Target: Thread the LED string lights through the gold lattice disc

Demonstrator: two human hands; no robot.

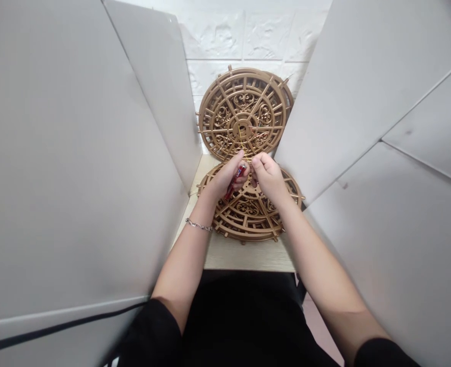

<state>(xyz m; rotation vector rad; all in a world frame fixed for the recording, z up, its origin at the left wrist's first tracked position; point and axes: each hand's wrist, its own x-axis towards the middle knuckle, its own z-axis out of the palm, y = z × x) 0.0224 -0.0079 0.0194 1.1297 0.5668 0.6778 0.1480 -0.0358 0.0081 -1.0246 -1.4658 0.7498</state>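
Note:
My left hand (229, 176) is closed around a small red tool (236, 179) with a dark tip, held over a round gold openwork disc (251, 216) lying flat on the table. My right hand (267, 173) is closed in a pinch right beside it, fingertips almost touching the left hand; what it pinches is too small to make out. A thin yellowish wire (240, 137) rises from between the hands. A silver bracelet (198, 225) is on my left wrist.
Several more gold discs (244, 109) lean upright against the white brick wall (248, 35) behind. Grey panels (76, 153) close in on the left and on the right (381, 127). The narrow light wooden table (244, 255) ends near my lap.

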